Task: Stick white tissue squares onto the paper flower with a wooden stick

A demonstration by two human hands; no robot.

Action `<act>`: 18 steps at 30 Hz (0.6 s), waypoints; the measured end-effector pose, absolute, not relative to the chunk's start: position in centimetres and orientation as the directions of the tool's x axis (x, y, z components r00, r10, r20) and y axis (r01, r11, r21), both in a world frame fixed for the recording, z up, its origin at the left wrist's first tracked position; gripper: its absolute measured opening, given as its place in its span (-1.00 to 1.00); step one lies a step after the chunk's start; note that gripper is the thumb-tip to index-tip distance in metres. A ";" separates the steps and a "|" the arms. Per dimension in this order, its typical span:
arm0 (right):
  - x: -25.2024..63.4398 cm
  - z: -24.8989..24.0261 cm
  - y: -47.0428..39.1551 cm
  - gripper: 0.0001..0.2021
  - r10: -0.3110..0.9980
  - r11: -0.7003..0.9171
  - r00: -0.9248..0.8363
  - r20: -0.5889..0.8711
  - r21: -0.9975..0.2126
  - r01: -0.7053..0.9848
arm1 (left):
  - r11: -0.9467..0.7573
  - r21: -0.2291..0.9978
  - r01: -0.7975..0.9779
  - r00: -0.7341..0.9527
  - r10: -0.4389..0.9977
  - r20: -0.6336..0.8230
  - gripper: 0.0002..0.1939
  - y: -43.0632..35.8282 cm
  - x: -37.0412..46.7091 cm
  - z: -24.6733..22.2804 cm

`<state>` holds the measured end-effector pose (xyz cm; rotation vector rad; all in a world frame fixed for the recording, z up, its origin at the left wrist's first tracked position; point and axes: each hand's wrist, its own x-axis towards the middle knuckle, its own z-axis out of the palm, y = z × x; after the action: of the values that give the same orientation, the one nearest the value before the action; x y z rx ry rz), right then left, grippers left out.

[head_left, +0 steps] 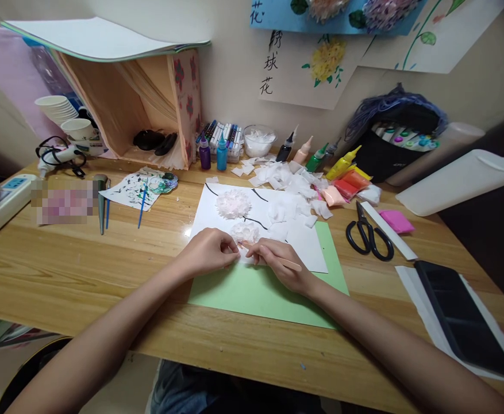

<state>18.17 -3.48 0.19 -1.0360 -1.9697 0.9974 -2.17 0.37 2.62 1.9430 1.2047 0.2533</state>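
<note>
My right hand (pixel 281 261) grips a slim wooden stick (pixel 290 264) like a pen, its blunt end sticking out past my palm. Close to the stick's tip, my left hand (pixel 211 250) is closed in a pinch; what lies between its fingertips is too small to make out. Both hands rest over white paper (pixel 301 250), which lies on a green sheet (pixel 264 296). Just beyond my fingertips is a fluffy white paper flower (pixel 245 231), partly hidden by them. A fuller, pinkish-white flower (pixel 233 204) sits farther up. Black curved lines mark the paper.
Cut white tissue pieces (pixel 284 175) are heaped behind the paper. Squeeze bottles (pixel 301 149) and a bowl (pixel 259 141) stand at the back. To the right lie black scissors (pixel 369 236) and a dark paint case (pixel 462 316); at left, paintbrushes (pixel 142 204) and a power strip (pixel 8 201).
</note>
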 end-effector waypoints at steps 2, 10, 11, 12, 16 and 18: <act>18.2 0.3 -3.4 -0.68 0.880 0.362 -0.432 0.199 -0.869 0.337 | -0.205 0.726 0.656 0.507 0.833 -0.223 -0.78 0.3 -2.1 2.5; 18.1 0.3 -3.4 -0.72 0.892 0.338 -0.412 0.187 -0.881 0.331 | -0.192 0.704 0.684 0.398 0.907 -0.140 -0.73 0.0 -1.6 2.0; 18.1 0.3 -3.5 -0.72 0.889 0.345 -0.415 0.193 -0.878 0.332 | -0.193 0.695 0.692 0.384 0.915 -0.128 -0.72 0.0 -1.5 2.0; 18.1 0.3 -3.5 -0.72 0.887 0.353 -0.417 0.199 -0.874 0.334 | -0.192 0.689 0.699 0.371 0.921 -0.119 -0.71 0.0 -1.5 2.1; 18.2 0.2 -3.6 -0.71 0.880 0.394 -0.412 0.237 -0.848 0.353 | -0.187 0.669 0.719 0.333 0.938 -0.095 -0.75 0.0 -1.5 2.2; 18.3 0.0 -3.7 -0.67 0.872 0.428 -0.407 0.273 -0.830 0.359 | -0.196 0.658 0.727 0.324 0.943 -0.076 -0.77 0.1 -1.5 2.3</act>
<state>18.31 -3.71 -0.03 -1.0384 -1.9588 0.9022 -1.51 0.07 2.27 1.9914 1.4655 0.4649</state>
